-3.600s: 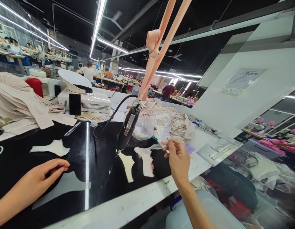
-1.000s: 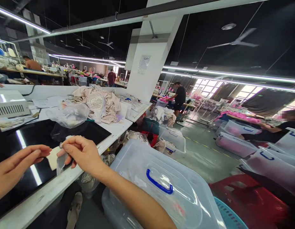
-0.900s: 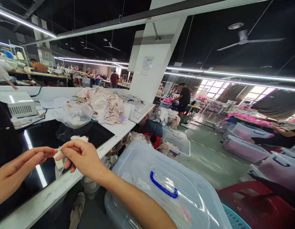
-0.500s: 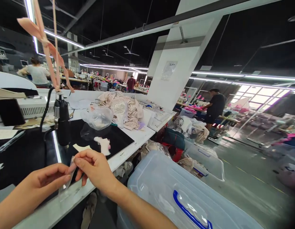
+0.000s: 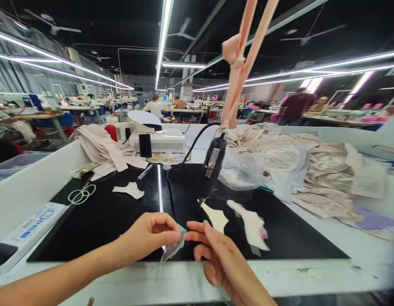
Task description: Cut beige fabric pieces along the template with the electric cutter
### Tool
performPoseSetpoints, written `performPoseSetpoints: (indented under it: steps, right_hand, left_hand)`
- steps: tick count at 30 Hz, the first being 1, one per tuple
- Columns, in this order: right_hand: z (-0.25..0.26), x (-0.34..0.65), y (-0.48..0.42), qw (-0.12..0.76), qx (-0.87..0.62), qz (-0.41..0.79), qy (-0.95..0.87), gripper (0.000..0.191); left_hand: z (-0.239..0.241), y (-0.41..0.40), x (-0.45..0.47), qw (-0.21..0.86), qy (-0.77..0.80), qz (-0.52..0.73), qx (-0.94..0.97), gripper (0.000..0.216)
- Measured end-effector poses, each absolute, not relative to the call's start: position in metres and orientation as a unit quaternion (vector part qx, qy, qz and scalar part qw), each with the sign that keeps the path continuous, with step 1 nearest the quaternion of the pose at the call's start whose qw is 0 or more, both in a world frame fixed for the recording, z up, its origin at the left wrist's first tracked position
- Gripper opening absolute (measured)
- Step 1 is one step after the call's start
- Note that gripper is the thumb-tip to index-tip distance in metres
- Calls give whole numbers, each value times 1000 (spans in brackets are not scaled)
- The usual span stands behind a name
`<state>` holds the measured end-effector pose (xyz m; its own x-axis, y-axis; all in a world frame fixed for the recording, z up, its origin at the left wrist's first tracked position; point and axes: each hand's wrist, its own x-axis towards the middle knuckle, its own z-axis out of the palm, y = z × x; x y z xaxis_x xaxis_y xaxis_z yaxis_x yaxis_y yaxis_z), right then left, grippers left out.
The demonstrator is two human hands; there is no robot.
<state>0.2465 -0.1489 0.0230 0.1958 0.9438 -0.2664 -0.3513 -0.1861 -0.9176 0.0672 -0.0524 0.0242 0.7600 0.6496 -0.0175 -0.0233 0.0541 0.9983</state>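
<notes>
In the head view my left hand (image 5: 149, 238) is closed, thumb and fingertips pinching a small, thin translucent film piece (image 5: 173, 250) that hangs over the near edge of the black mat (image 5: 120, 238). Just to its right is my right hand (image 5: 220, 257), with fingers apart and nothing visible in them; the index fingertip comes close to the film. Beyond the hands lie a cream cut piece (image 5: 216, 217) and a white cut piece (image 5: 249, 223) with a bit of pink at its edge. A black handheld tool (image 5: 212, 165) hangs nose-down above the mat from a knotted peach strap (image 5: 237, 63).
Another white cut piece (image 5: 129, 190) lies on the mat's left half. At the left is a white power strip (image 5: 31, 227). A vented white box (image 5: 168, 140) stands behind. Heaped beige fabric (image 5: 330, 170) and a clear plastic bag (image 5: 240, 170) fill the right.
My view has swung left to face the table squarely. The right hand has come away from the film piece and its fingers have spread; the left hand still pinches it.
</notes>
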Motion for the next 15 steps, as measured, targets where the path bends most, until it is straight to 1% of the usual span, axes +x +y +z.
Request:
performPoseSetpoints:
  steps: [3,5,7,9,12,15]
  right_hand:
    - [23,236,-147,519,-519,615,-290,58]
    - [22,230,-145,506,-502,634,-301,58]
    - [20,225,-141,507,-482,643,-311,57]
    - [19,222,-138,517,-475,645,-302,53]
    - [18,220,-134,532,-485,639,-270,47]
    - [20,222,-132,543,-496,626,-261,47]
  left_hand:
    - [24,-54,59,701,242,241,627,27]
    - [26,-55,56,697,247,229,633,23]
    - [28,-55,53,682,257,212,651,18]
    - [29,-55,51,665,268,197,669,15]
    - [28,-54,46,650,285,177,682,18]
    - [26,-51,41,637,301,171,689,20]
